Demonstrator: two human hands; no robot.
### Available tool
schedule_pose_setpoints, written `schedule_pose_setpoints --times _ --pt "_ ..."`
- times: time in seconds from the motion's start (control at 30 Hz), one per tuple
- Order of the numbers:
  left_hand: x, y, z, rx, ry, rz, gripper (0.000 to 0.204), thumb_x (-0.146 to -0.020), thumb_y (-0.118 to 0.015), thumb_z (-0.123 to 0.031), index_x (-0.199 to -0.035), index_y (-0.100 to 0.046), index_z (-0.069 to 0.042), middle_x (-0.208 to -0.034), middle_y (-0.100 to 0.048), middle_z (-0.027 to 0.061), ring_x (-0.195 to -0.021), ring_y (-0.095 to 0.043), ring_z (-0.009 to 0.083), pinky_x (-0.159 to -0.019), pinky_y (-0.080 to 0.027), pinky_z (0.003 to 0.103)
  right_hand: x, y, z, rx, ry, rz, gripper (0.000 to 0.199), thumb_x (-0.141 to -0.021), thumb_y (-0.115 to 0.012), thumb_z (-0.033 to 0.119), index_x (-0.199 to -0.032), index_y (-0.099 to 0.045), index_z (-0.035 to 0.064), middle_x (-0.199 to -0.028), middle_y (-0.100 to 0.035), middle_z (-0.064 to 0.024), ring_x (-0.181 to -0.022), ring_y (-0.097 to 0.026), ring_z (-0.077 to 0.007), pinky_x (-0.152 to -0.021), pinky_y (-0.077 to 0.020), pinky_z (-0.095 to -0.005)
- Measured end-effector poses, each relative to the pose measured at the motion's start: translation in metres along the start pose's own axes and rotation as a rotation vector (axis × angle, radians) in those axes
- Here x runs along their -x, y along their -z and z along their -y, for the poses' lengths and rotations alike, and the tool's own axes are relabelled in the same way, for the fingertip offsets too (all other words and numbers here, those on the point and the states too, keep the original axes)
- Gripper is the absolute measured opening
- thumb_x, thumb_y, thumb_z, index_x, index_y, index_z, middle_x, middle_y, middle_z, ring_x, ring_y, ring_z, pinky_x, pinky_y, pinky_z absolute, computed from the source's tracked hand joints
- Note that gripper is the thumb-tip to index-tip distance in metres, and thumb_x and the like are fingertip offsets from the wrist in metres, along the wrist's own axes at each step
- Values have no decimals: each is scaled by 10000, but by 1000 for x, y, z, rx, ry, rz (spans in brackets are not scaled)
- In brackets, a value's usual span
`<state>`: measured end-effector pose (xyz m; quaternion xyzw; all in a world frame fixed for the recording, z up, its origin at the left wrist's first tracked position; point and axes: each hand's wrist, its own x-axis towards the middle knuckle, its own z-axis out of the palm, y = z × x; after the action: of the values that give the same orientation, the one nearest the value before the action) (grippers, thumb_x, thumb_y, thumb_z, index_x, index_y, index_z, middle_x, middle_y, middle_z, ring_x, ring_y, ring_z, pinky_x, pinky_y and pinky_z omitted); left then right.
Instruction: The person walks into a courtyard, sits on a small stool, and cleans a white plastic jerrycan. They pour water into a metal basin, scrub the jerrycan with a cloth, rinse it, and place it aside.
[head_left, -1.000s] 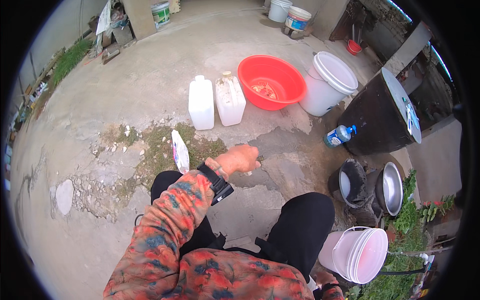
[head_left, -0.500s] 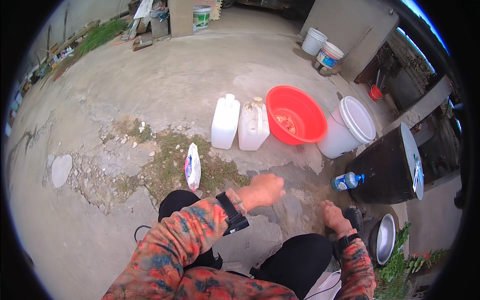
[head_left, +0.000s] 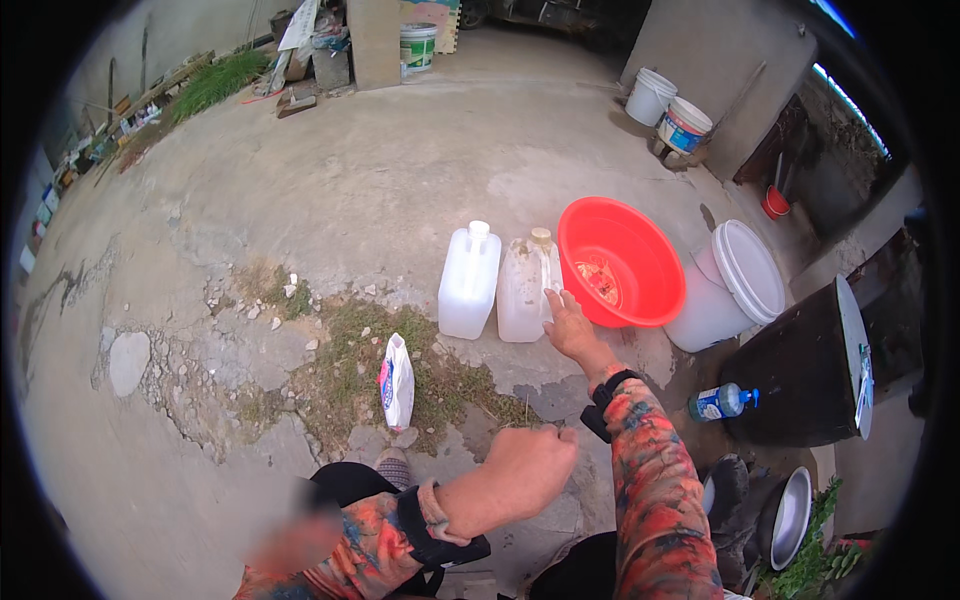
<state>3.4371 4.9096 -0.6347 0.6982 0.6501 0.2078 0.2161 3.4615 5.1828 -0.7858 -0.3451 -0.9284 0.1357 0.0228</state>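
Observation:
My right hand (head_left: pixel 574 328) reaches forward, its fingers stretched out and apart, at the right side of a dirty translucent plastic jug (head_left: pixel 522 290) with a tan cap. Whether the fingertips touch the jug I cannot tell. A cleaner white jug (head_left: pixel 469 285) stands upright just left of it. Close to me, my left hand (head_left: pixel 522 468) is curled closed over the ground, and its inside is hidden. Beside the dirty jug sits a red basin (head_left: pixel 635 250) with a pattern on its bottom. A white pouch (head_left: pixel 398 385) with pink and blue print stands on the mossy patch.
Right of the basin are a white lidded bucket (head_left: pixel 715 295), a large black bin (head_left: pixel 790 370) and a blue pump bottle (head_left: pixel 720 402). A metal bowl (head_left: pixel 792 520) stands near the plants at lower right. More buckets (head_left: pixel 652 97) stand by the far wall. Broken concrete lies at left.
My right hand has gone forward from beside my knee to the dirty jug. My left hand has drawn back nearer to me, still closed. The view has shifted.

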Motion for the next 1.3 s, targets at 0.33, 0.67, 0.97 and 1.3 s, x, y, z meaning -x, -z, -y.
schedule_pose_setpoints --times 0.33,0.67,0.97,1.3 --pt "4 -6 2 -75 70 87 218 -913 -571 -222 -973 -581 -13 -826 -647 141 -727 -661 358 -600 -534 468 -27 -20 -6 5 -58 129 602 -917 -557 277 -1473 -354 166 -1502 -313 -199 -1366 -320 -414 -1076 -364 -509" --pt "-29 -10 29 52 289 62 223 -893 -583 -234 -941 -641 -24 -832 -678 205 -835 -663 398 -750 -520 500 34 -18 -46 -73 54 185 427 -874 -546 155 -1297 -603 141 -1196 -538 -241 -1165 -471 -420 -1024 -389 -471" --pt "-66 -38 55 286 399 -41 319 -874 -615 -298 -943 -696 3 -826 -681 222 -822 -673 376 -805 -529 466 143 37 -41 -266 134 264 456 -838 -527 75 -1286 -610 101 -1181 -544 -209 -1138 -496 -377 -1032 -396 -423" --pt "-81 -54 22 933 629 -13 348 -913 -653 -335 -765 -598 -24 -614 -574 41 -434 -483 119 -339 -325 276 225 108 12 -154 314 228 298 -807 -586 96 -1096 -594 23 -1115 -501 -212 -1111 -475 -404 -933 -431 -471"
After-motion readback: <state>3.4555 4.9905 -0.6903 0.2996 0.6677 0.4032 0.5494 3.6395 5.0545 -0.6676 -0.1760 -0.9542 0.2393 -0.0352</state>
